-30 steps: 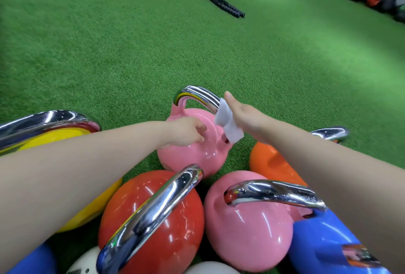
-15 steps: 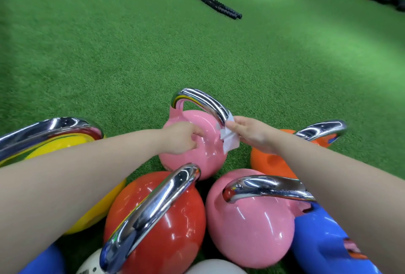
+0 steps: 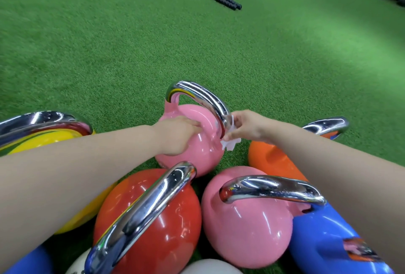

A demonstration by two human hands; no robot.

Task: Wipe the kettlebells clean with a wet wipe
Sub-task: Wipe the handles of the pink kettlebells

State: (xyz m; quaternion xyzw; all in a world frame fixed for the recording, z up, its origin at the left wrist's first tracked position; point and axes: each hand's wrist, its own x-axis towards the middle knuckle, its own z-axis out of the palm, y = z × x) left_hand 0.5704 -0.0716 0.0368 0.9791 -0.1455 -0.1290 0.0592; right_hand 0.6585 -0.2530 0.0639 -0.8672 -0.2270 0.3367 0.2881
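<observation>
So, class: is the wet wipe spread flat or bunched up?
Bunched up. The right hand pinches the wipe against the far pink kettlebell's handle, crumpled folds hanging below the fingers.

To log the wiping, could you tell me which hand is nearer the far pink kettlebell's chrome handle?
Right. The right hand presses the wet wipe against the chrome handle at its near end; the left hand rests on the pink body, beside it.

Left hand (image 3: 175, 136): rests on the far glossy pink kettlebell (image 3: 197, 151), fingers curled.
Right hand (image 3: 246, 125): pinches a crumpled white wet wipe (image 3: 230, 143) against its curved chrome handle (image 3: 203, 98).
Floor: green artificial turf (image 3: 109, 43).
</observation>
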